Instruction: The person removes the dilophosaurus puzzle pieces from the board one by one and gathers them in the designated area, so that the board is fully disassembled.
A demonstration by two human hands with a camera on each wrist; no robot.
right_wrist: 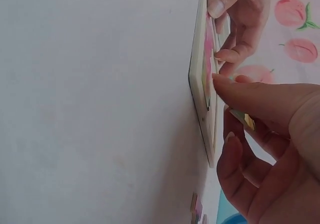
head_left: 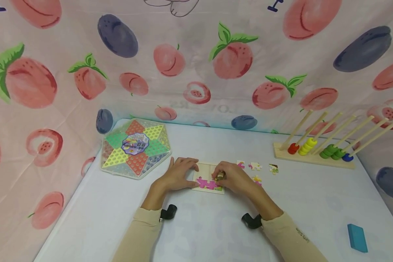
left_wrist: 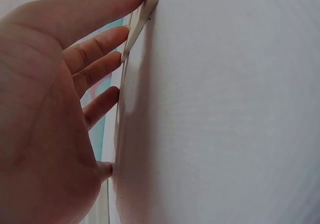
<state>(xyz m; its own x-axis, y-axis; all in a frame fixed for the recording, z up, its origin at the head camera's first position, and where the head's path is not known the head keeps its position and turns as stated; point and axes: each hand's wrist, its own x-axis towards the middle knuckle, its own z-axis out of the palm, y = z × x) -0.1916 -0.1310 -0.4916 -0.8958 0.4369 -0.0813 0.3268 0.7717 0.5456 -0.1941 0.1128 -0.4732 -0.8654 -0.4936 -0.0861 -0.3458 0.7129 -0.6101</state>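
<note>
two beige sleeves (head_left: 137, 233) are coming in at the near side, from seven and five o'clock, with a small black device (head_left: 250, 221) sitting at each wrist. a blue block (head_left: 357, 238) is lying on the white table (head_left: 196, 233), at four o'clock from the wooden puzzle tray (head_left: 202, 169). the tray is sitting between the hands; pink pieces (head_left: 207, 183) are covering its six o'clock side, and bare wood is showing toward twelve. at nine o'clock the left hand (head_left: 178, 174) is spreading its fingers, unclenched, thumb and forefinger touching the tray's edge. at three o'clock the right hand (head_left: 237, 178) is pinching a puzzle piece (right_wrist: 244, 118) between thumb and fingers, at the tray. loose pieces (head_left: 255, 166) are lying near that hand, around three o'clock from the tray. farther off, a star-patterned game board (head_left: 135, 143) is lying at ten o'clock, and a wooden bead rack (head_left: 301, 157) is standing between two and three, carrying red, yellow, green and blue beads. behind everything a fruit-printed cloth (head_left: 196, 65) is hanging.
</note>
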